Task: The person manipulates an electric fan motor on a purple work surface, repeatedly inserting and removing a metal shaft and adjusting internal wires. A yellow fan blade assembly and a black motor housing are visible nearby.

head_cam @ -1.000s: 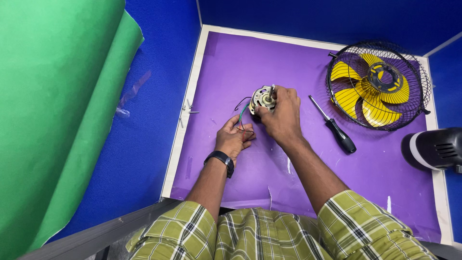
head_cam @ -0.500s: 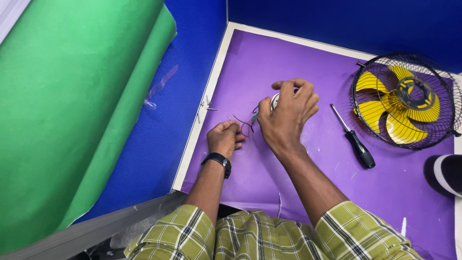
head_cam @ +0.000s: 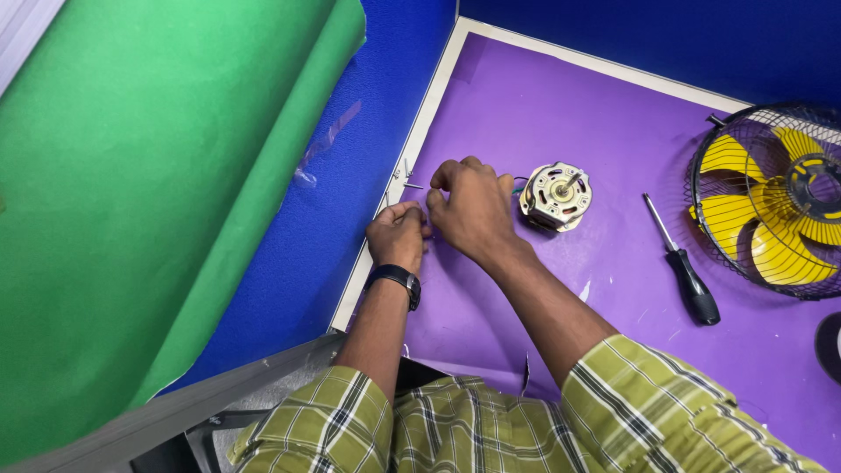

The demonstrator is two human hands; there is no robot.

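The person wears a short-sleeved shirt of olive-green plaid cloth (head_cam: 491,429), crossed with dark and white lines that form squares. Both sleeves end above the elbow, leaving the forearms bare. Around the left wrist sits a black band wristwatch (head_cam: 395,278), its strap narrow and plain, at about 9 o'clock from the right forearm. The left hand (head_cam: 399,232) and the right hand (head_cam: 473,208) are bare, without gloves or rings visible.
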